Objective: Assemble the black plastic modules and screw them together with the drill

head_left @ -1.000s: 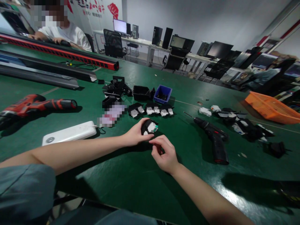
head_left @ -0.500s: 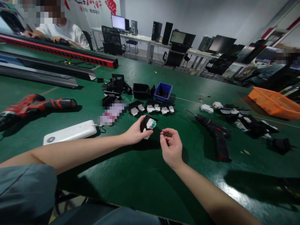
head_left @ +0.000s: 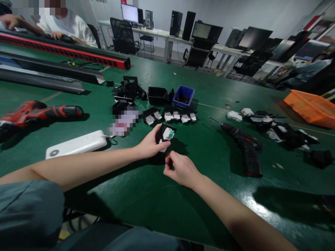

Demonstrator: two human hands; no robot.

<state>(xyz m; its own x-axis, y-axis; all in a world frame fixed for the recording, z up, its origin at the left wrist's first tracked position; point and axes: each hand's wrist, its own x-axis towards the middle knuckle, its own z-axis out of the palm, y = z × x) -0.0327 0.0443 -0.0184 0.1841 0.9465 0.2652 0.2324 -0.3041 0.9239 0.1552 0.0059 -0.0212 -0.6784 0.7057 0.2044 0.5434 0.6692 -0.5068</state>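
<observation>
My left hand (head_left: pixel 150 143) grips a small black part with white blocks and a green connector (head_left: pixel 168 134), held above the green table. Just below and to the right of it, my right hand (head_left: pixel 180 169) is closed with its fingertips pinched together. Whatever may be between those fingertips is hidden. Beyond my hands stand several similar black-and-white parts (head_left: pixel 171 114) in a row. Behind that row are a black bin (head_left: pixel 157 96) and a blue bin (head_left: pixel 183 96) with small dark pieces inside.
A black power screwdriver (head_left: pixel 246 148) lies to the right, its bit pointing left. More black-and-white parts (head_left: pixel 280 132) and an orange basket (head_left: pixel 311 108) are beyond. On the left lie a red drill (head_left: pixel 39 113), a white device (head_left: pixel 75 144) and long rails (head_left: pixel 65 52). A person (head_left: pixel 70 28) sits across.
My right hand has moved left and down, turning so its knuckles face up, closer beneath the part. My left hand still holds the part. The camera view has shifted slightly.
</observation>
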